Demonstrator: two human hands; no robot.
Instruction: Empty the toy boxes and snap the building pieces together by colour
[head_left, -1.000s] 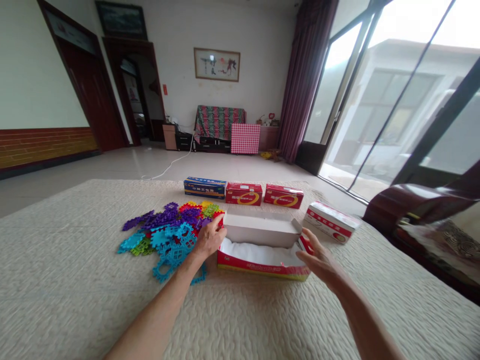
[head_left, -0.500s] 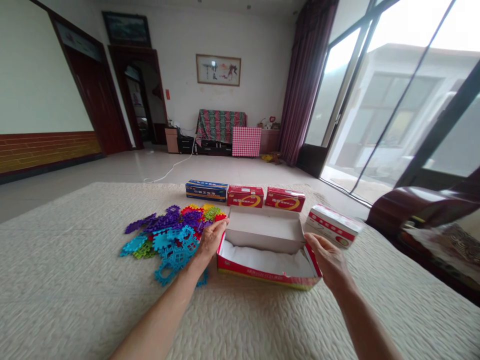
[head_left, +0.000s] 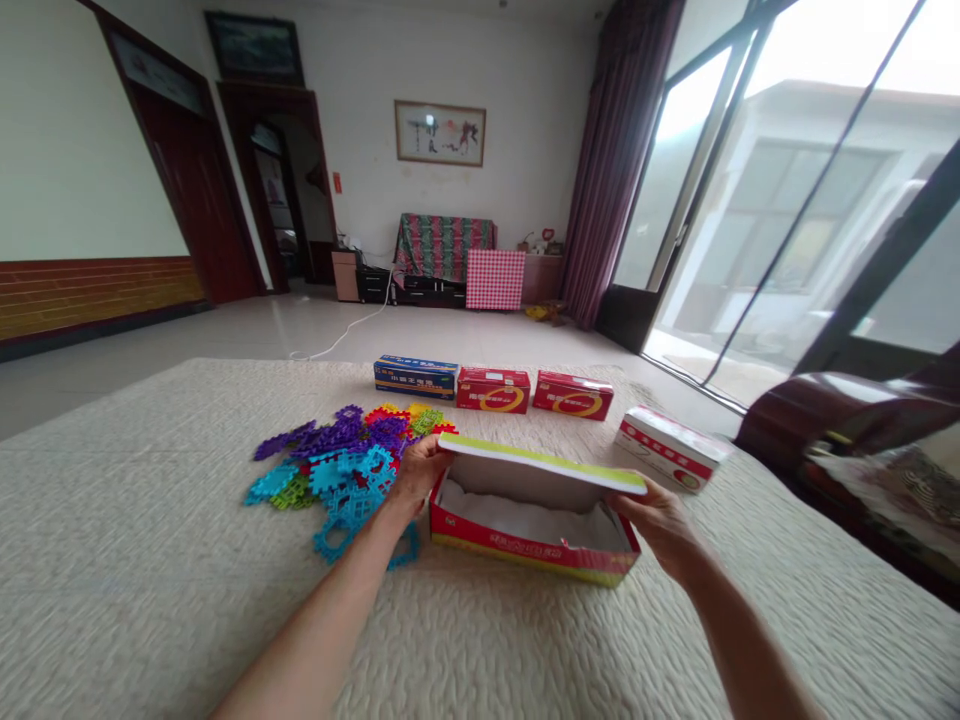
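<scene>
A red and yellow cardboard box (head_left: pixel 525 548) lies on the quilted cream cover in front of me, white inside. Its hinged lid (head_left: pixel 540 460) is tipped forward, about half way down over the opening. My left hand (head_left: pixel 420 470) grips the lid's left end, fingers curled on its edge. My right hand (head_left: pixel 660 520) holds the lid's right end beside the box's right wall. Left of the box lies a heap of flat plastic puzzle pieces (head_left: pixel 337 460) in purple, blue, green, red and yellow.
Three shut boxes stand in a row behind: a blue one (head_left: pixel 416 376) and two red ones (head_left: pixel 493 390) (head_left: pixel 573 395). A white and red box (head_left: pixel 669 448) lies at the right. A dark wooden armrest (head_left: pixel 832 400) is beyond the cover's right edge.
The lid stood upright at the back of the box; both hands have swung it forward over the opening. My right hand moved up from the box's right end to the lid.
</scene>
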